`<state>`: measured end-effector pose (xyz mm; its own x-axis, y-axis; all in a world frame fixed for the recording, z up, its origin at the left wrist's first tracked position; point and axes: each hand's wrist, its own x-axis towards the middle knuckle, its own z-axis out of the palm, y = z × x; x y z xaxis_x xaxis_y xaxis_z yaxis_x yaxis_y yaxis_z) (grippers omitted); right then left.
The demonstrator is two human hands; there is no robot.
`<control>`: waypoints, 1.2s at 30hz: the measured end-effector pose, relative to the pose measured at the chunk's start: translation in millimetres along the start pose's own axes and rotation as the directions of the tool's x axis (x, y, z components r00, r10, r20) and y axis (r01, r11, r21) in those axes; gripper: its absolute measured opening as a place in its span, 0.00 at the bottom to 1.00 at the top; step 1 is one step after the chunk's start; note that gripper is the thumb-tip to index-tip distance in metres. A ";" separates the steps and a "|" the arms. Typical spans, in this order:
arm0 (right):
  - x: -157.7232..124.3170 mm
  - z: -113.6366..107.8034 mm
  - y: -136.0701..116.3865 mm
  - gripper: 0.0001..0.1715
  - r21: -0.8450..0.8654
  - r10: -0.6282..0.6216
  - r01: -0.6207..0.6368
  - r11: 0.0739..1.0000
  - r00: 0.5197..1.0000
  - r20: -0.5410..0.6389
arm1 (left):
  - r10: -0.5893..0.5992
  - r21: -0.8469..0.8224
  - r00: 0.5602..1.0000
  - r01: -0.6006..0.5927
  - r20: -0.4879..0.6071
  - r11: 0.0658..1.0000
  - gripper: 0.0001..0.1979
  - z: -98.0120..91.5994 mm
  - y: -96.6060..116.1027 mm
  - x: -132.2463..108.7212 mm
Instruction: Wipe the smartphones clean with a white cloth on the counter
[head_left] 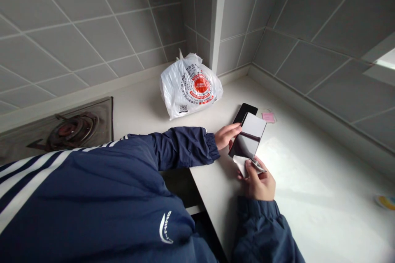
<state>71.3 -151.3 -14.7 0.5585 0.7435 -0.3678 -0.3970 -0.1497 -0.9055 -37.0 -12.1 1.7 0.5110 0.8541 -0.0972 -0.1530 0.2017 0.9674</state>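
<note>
Phone (248, 135), glossy black, lying at a slant on white counter (308, 205), second black slab (247, 109) touching its far end. Left hand (226, 137) at phone's left edge, fingers (233, 130) stretched out, touching, no grip. Right hand (257, 183) at phone's near end, fingers (254, 172) curled shut on white cloth (240, 165), small shiny piece also pinched, unclear what. Pink tab (268, 117) just right of slab. White plastic bag (188, 86) far left against tiled wall (92, 41); gas burner (72, 131) left.
</note>
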 end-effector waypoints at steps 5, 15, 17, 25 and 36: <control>6.6 -4.2 5.6 0.40 0.066 -0.039 0.040 0.997 0.999 -0.013 | 0.259 0.349 0.954 -0.297 0.152 0.889 0.22 -24.6 12.9 21.3; 7.8 3.3 -16.7 0.42 0.125 -0.025 0.045 0.991 0.987 -0.157 | 0.468 0.806 0.882 -0.317 0.055 0.501 0.35 -41.1 0.1 51.7; 18.1 -1.1 -27.4 0.42 0.113 -0.012 0.031 0.993 0.987 -0.163 | 0.446 0.823 0.892 -0.305 0.071 0.479 0.40 -40.9 -2.2 51.3; 93.5 -10.7 -64.6 0.24 -0.137 -0.097 0.071 0.988 0.977 -0.190 | 0.333 0.806 0.941 -0.243 0.060 0.540 0.44 -40.2 1.1 49.9; 137.2 -2.6 -64.4 0.22 -0.302 -0.137 0.088 0.949 0.980 -0.144 | 0.383 0.777 0.916 -0.326 0.120 0.538 0.34 -41.4 -1.3 50.2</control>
<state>175.4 -41.4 -7.4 0.7067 0.6552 -0.2670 -0.1078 -0.2732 -0.9559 -46.1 50.4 -14.1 0.5110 0.8021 0.3091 0.4083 -0.5429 0.7339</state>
